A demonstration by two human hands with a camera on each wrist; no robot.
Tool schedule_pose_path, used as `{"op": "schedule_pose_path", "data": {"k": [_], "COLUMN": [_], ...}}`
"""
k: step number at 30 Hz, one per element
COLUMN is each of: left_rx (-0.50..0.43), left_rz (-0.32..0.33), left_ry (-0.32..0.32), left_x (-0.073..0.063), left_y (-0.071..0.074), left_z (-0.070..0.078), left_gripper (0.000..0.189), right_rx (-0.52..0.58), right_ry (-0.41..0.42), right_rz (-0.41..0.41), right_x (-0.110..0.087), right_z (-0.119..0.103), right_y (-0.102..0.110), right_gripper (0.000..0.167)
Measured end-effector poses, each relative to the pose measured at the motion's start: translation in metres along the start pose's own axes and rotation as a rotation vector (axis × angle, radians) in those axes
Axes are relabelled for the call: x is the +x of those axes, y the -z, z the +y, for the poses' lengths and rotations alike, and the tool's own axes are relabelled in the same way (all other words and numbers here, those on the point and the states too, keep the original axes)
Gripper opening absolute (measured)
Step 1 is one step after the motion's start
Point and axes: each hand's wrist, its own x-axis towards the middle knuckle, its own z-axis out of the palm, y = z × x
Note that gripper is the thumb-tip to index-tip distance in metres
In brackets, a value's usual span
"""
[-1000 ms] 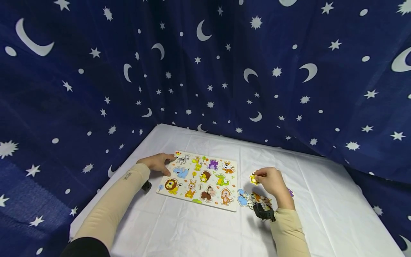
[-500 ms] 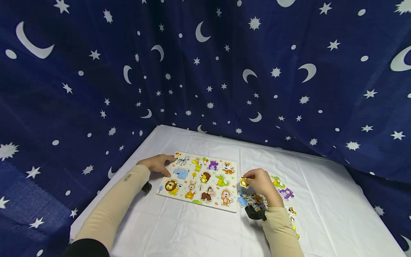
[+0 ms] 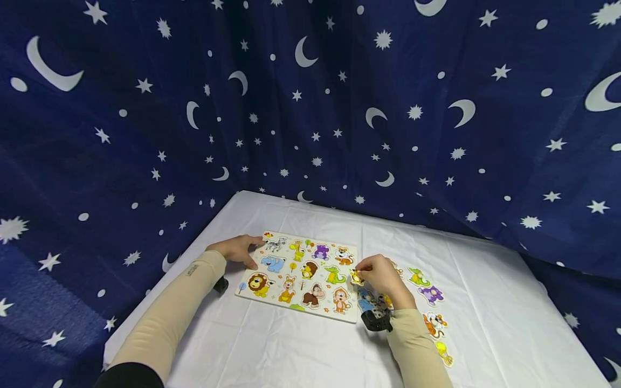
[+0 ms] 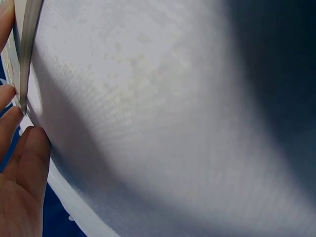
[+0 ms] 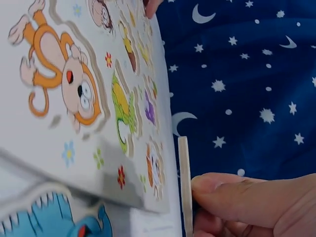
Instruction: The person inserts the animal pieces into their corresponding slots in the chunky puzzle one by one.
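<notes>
A white wooden animal puzzle board [image 3: 352,312] lies flat, with animals pictured in shallow cut-outs. My left hand [image 3: 236,250] rests at its left edge, thumb and fingers spread; the left wrist view shows the fingertips [image 4: 37,140] close along that edge. Between thumb and fingers, my right hand [image 3: 380,276] pinches a small yellow-and-dark animal puzzle piece [image 3: 356,277] just at the board's right edge, beside the crocodile picture [image 3: 335,274]. The right wrist view shows this piece [image 5: 185,182] edge-on and upright, its picture hidden.
A blue elephant piece [image 3: 366,300] and others lie bunched under my right wrist, partly covered. Farther right on the white cloth [image 3: 490,312] are crocodile [image 3: 419,277], purple [image 3: 430,294], tiger [image 3: 434,324] and yellow [image 3: 443,353] pieces. A starry blue curtain [image 3: 310,108] hangs behind the table.
My right hand has carried the pinched puzzle piece leftward to the board's right edge, uncovering pieces on the right. The left hand and the board have stayed in place.
</notes>
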Motion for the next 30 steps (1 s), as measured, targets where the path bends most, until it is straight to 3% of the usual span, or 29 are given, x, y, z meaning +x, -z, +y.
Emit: {"op": "schedule_pose_path", "data": {"k": [7,20,30], "left_rx": [0.003,-0.003,-0.015], "left_rz": [-0.008,0.001,0.006], "left_ry": [0.009,0.017,0.027], "left_x": [0.001,0.001,0.001], "left_y": [-0.002,-0.001,-0.001], "left_z": [-0.001,-0.001,-0.002], "left_gripper": [0.088,0.088,0.088], "right_rx": [0.048,0.049,0.037], "right_ry": [0.016,0.154,0.142], "right_rz": [-0.047,-0.081,-0.103], "right_x": [0.007,0.020,0.025], "right_z": [-0.004,-0.009,-0.017], "right_y": [-0.014,-0.035,-0.043], "right_gripper": [0.007,0.009,0.010]}}
